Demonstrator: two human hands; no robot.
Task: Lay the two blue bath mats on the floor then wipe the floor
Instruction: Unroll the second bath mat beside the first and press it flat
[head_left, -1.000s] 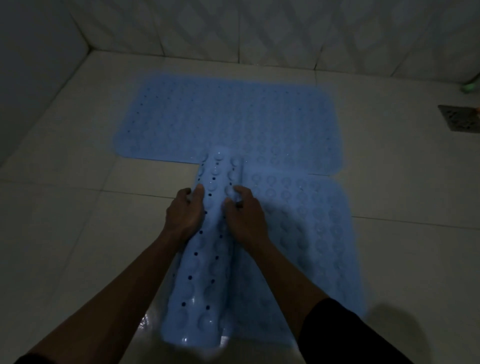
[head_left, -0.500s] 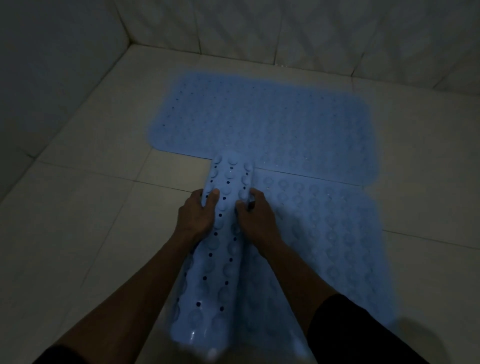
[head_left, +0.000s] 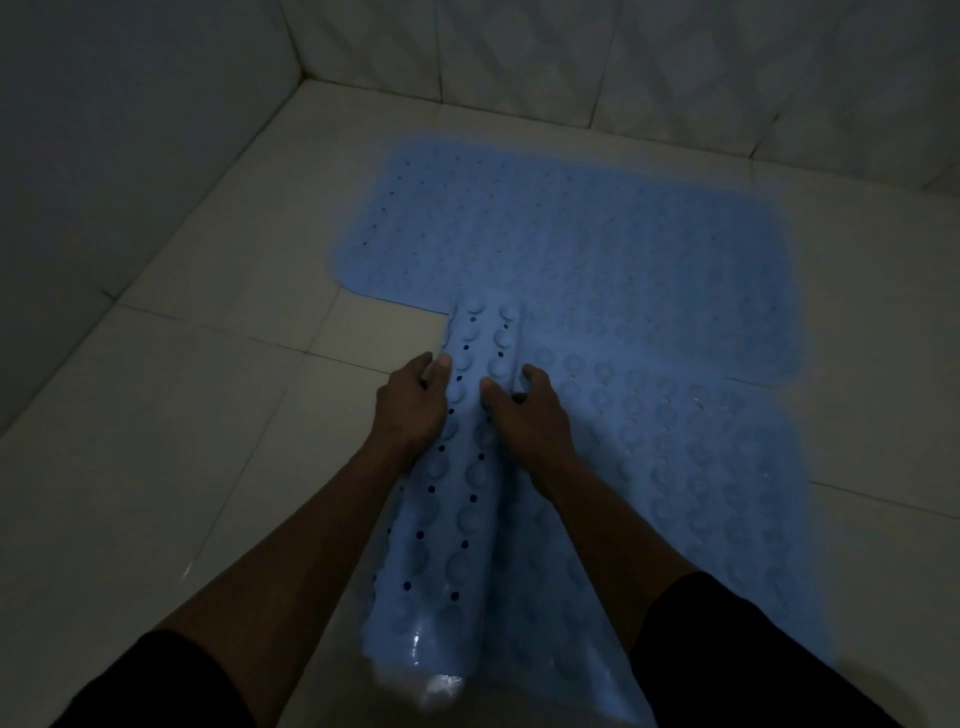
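One blue bath mat (head_left: 597, 234) lies flat on the tiled floor near the far wall. The second blue mat (head_left: 691, 467) runs from it towards me; its right part is flat, its left part is curled into a roll (head_left: 462, 499) with suction cups facing up. My left hand (head_left: 410, 410) grips the roll's left side. My right hand (head_left: 524, 415) grips its right side, fingers tucked under the curl. The roll's near end looks wet and shiny.
Pale floor tiles (head_left: 171, 457) stretch to the left. A tiled wall (head_left: 623, 62) stands behind the far mat and another wall (head_left: 104, 130) on the left; they meet in a corner. The room is dim.
The view has swung left, so the mats sit further right in frame and the floor drain is out of sight. Both hands stay on the roll at about the same spot.
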